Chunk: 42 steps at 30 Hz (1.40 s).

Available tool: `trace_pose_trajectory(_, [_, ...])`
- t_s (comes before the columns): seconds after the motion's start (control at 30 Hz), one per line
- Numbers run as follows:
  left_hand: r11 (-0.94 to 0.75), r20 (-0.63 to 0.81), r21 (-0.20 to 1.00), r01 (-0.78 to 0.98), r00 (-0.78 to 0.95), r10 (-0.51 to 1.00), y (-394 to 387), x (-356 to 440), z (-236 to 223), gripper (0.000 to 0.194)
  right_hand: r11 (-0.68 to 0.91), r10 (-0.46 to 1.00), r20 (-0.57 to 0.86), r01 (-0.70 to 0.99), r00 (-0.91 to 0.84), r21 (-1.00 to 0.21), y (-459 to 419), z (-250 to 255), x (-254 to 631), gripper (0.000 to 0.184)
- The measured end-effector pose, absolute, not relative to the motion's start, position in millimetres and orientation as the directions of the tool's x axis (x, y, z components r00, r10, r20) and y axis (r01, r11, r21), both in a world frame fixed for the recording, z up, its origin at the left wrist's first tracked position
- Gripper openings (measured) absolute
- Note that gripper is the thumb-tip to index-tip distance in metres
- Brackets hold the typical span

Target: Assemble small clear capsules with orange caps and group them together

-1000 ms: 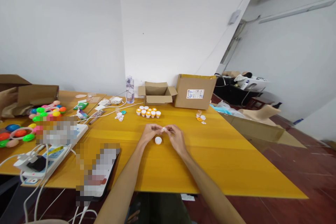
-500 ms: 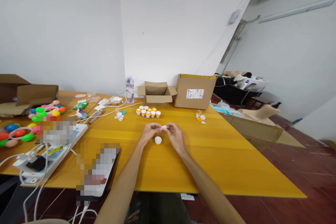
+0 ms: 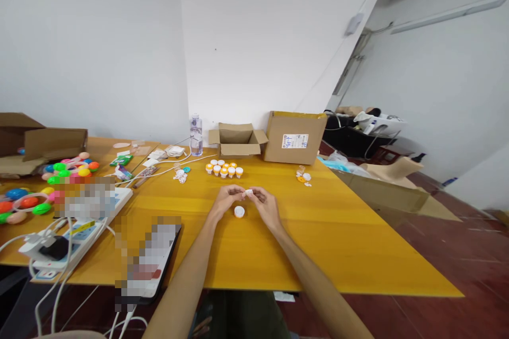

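Note:
My left hand (image 3: pixel 227 199) and my right hand (image 3: pixel 265 205) meet over the middle of the yellow table (image 3: pixel 342 233). Both pinch a small white piece (image 3: pixel 249 192) between their fingertips. Just below the hands a small white and orange cup (image 3: pixel 239 212) stands on the table. A cluster of several like cups (image 3: pixel 224 169) stands farther back.
Two cardboard boxes (image 3: pixel 238 140) (image 3: pixel 295 137) and a water bottle (image 3: pixel 195 135) stand at the far edge. Small white and orange parts (image 3: pixel 303 177) lie at the right. At the left lie bright plastic balls (image 3: pixel 67 169), a power strip (image 3: pixel 59 246) with cables, and a blurred device (image 3: pixel 149 259).
The hands have stayed in place, only the fingers have shifted slightly on the small white piece. The view has moved a little.

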State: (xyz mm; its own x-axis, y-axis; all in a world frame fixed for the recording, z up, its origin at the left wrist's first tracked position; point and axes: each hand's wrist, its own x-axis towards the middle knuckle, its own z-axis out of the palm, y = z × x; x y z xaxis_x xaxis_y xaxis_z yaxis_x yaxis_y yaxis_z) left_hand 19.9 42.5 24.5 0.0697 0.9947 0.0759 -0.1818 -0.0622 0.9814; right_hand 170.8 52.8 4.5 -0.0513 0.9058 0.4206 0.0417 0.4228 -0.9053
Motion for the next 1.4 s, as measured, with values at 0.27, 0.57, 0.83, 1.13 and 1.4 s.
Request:
trace_pose_trajectory(0.27, [-0.063, 0.081, 0.98, -0.187, 0.089, 0.993, 41.1, 20.3, 26.7, 0.018, 0.397, 0.916, 0.396, 0.01, -0.065, -0.918, 51.1, 7.5, 170.4, 0.032])
trace_pose_trajectory(0.57, [-0.073, 0.093, 0.981, -0.178, 0.103, 0.99, 41.4, 19.6, 26.4, 0.017, 0.393, 0.918, 0.393, -0.004, -0.063, -0.92, 51.6, 6.9, 170.2, 0.025])
trace_pose_trajectory(0.83, [-0.078, 0.101, 0.979, -0.187, 0.112, 0.989, 42.1, 19.0, 24.5, 0.018, 0.386, 0.92, 0.386, -0.014, -0.068, -0.922, 49.9, 10.0, 170.6, 0.021])
trace_pose_trajectory(1.13, [-0.087, 0.111, 0.976, -0.201, 0.11, 0.988, 41.7, 19.3, 25.8, 0.017, 0.386, 0.919, 0.386, -0.022, -0.082, -0.922, 50.5, 9.1, 171.6, 0.024])
trace_pose_trajectory(1.4, [-0.107, 0.125, 0.982, -0.159, 0.109, 0.986, 43.2, 18.3, 22.1, 0.019, 0.37, 0.925, 0.372, -0.042, -0.083, -0.928, 50.7, 10.0, 173.2, 0.025])
